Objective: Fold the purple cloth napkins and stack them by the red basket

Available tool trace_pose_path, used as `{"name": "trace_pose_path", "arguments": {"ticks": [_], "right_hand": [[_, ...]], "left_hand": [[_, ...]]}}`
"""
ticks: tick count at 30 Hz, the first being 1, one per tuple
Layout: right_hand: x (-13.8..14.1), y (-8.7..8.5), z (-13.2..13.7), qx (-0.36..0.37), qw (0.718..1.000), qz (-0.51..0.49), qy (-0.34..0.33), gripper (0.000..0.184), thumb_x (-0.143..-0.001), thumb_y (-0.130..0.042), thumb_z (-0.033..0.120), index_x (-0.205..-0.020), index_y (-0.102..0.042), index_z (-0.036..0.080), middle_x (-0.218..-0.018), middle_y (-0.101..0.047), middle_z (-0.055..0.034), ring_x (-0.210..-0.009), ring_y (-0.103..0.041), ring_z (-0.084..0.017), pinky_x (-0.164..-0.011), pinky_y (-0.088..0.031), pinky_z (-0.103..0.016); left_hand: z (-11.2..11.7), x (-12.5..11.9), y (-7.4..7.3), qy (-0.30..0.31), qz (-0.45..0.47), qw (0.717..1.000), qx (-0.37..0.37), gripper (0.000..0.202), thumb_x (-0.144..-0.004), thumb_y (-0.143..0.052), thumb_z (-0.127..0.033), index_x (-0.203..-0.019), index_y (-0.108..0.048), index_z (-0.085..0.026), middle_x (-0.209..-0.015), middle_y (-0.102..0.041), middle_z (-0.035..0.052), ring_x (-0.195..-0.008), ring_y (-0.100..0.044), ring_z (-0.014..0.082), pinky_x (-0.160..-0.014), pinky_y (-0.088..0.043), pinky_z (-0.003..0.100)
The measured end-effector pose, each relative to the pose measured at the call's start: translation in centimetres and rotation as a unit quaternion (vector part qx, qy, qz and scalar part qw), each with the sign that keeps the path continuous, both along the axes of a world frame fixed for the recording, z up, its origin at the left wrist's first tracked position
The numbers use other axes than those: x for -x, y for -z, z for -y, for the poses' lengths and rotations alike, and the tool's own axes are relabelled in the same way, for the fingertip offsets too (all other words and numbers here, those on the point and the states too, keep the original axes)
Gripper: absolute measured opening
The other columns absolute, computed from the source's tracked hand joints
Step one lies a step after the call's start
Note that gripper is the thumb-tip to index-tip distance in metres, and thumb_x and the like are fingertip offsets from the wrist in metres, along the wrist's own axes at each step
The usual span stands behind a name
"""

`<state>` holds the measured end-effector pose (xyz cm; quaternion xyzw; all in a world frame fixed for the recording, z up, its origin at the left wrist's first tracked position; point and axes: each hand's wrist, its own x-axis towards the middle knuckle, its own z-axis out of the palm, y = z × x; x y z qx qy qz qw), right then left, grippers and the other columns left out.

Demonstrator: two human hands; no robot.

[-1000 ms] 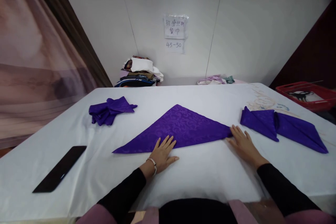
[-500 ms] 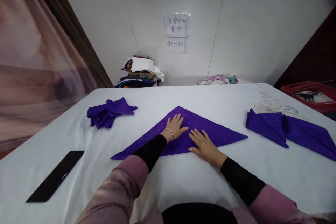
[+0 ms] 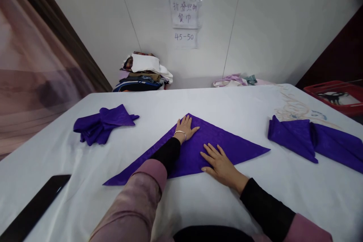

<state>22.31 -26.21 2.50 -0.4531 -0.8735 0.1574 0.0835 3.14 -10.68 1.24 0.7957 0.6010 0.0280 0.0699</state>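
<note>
A purple cloth napkin (image 3: 221, 136) lies flat in front of me, folded into a wide triangle with its peak pointing away. My left hand (image 3: 186, 127), with a bracelet at the wrist, rests palm down near that peak, fingers spread. Flat on the lower middle of the napkin, close to its long near edge, is my right hand (image 3: 219, 164), its fingers also apart. Neither hand grips the fabric. My left forearm covers part of the triangle's left side.
Bunched purple napkins (image 3: 104, 123) lie at left and folded purple napkins (image 3: 293, 138) at right on the white tablecloth (image 3: 198, 200). A black flat object (image 3: 36, 206) sits near left. Behind the table are stacked clothes (image 3: 144, 72); a red basket (image 3: 340, 109) stands far right.
My left hand has slid up the napkin toward its peak. My right hand stays nearly in place on the lower part. The camera view has shifted slightly.
</note>
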Motion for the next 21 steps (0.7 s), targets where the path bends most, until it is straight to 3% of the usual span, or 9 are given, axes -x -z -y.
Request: {"name": "trace_pose_path", "arguments": {"ticks": [11, 16, 21], "right_hand": [[-1.3, -1.7, -1.2, 0.102, 0.994, -0.043, -0.005, 0.064, -0.091, -0.032, 0.059, -0.142, -0.035, 0.02, -0.151, -0.025, -0.0104, -0.14, -0.018, -0.025, -0.113, -0.012, -0.048], [0.7, -2.2, -5.5, 0.057, 0.998, -0.013, -0.01, 0.065, -0.09, -0.038, 0.052, -0.144, -0.03, 0.017, -0.151, -0.024, -0.0121, -0.141, -0.016, -0.026, -0.112, -0.015, -0.048], [3.2, -0.4, -11.4, 0.004, 1.0, 0.02, -0.002, 0.067, -0.091, -0.036, 0.05, -0.145, -0.026, 0.011, -0.151, -0.023, -0.014, -0.141, -0.015, -0.027, -0.113, -0.014, -0.047]], "left_hand": [[0.2, -0.1, -0.1, -0.001, -0.02, 1.0, -0.009, 0.082, -0.085, -0.013, -0.068, -0.144, -0.026, -0.013, -0.153, -0.021, 0.011, -0.142, -0.012, 0.0248, -0.114, -0.01, 0.048], [0.3, -0.1, -0.1, 0.003, -0.023, 1.0, -0.014, 0.072, -0.087, -0.017, -0.064, -0.144, -0.028, -0.02, -0.153, -0.021, 0.0102, -0.142, -0.012, 0.0248, -0.113, -0.011, 0.05], [0.2, 0.1, 0.0, 0.003, -0.026, 1.0, -0.004, 0.06, -0.092, -0.022, -0.049, -0.145, -0.026, -0.022, -0.154, -0.018, 0.008, -0.142, -0.012, 0.0237, -0.113, -0.01, 0.048]]}}
